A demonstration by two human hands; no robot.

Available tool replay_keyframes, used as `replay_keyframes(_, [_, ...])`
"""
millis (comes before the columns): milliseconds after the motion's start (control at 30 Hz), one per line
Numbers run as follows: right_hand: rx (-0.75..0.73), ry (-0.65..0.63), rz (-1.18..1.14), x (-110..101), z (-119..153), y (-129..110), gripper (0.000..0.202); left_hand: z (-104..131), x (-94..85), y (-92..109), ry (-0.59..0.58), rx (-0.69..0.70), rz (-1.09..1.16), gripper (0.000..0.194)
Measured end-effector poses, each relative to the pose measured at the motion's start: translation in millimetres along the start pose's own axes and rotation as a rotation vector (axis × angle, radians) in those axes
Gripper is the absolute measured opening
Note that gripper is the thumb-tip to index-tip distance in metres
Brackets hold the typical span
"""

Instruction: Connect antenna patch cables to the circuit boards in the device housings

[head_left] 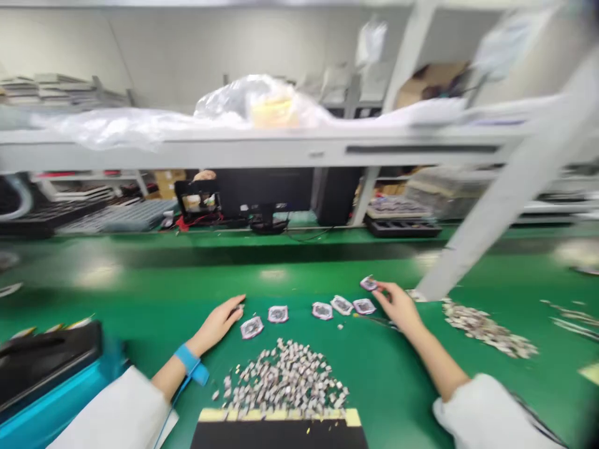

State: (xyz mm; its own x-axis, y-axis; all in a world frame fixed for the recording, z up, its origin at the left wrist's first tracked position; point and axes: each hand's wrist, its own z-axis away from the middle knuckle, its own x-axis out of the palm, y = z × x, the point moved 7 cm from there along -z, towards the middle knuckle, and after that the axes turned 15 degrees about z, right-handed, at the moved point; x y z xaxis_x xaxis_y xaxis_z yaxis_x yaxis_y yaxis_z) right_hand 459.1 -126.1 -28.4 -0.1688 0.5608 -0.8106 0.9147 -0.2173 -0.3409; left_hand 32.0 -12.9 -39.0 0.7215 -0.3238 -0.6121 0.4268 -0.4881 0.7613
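On the green mat, my left hand (219, 324) has its thumb and fingers curled round something small and pale that I cannot make out. It wears a blue wrist strap (191, 363). Just right of it lie two flat pale pieces with dark centres, one tilted (251, 327) and one beyond it (278, 313). My right hand (397, 307) pinches a similar flat piece (369, 284) at its edge. Three more flat pieces (341, 305) lie in a row left of that hand. A heap of small pale blocks (290, 380) spreads between my forearms.
A black board with a yellow edge (281, 430) borders the heap. A slanted grey post (496, 193) stands right of my right hand, near a pile of pale pieces (486, 327). A blue and black bin (51, 380) is at left. A shelf (187, 149) crosses above a monitor (264, 190).
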Motion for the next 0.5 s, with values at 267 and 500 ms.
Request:
replay_keyframes(267, [-0.005,0.239,0.094,-34.9,3.5,-16.8,0.019,-4.7,-3.7,-0.5,0.05,-0.051,0.109,0.054])
replay_keyframes(500, [0.101,0.517,0.145,-204.0,-42.6,-53.0,0.034,-4.8,-13.1,-14.2,0.198,-0.17,0.369,0.056])
